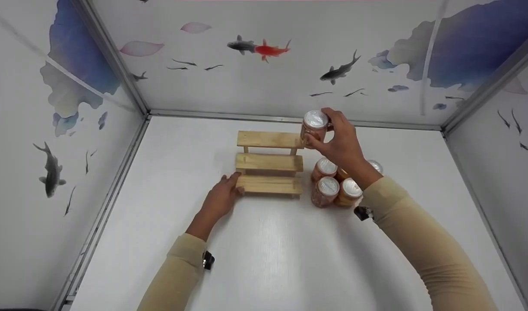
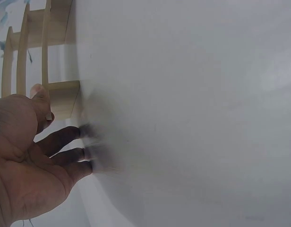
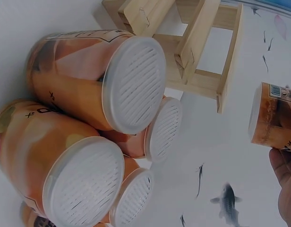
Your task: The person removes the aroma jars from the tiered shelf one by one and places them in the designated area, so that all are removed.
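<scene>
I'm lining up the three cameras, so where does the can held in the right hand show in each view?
Head: the held can is right of centre, gripped by the right hand beside the top step of the wooden rack.
Left wrist: not in it; only the left hand against the rack.
Right wrist: the can is at the right edge, above the fingers.
Shared landmark: the wooden rack.

Head looks down; wrist views sit close, sharing the wooden rack (image 1: 269, 163).
</scene>
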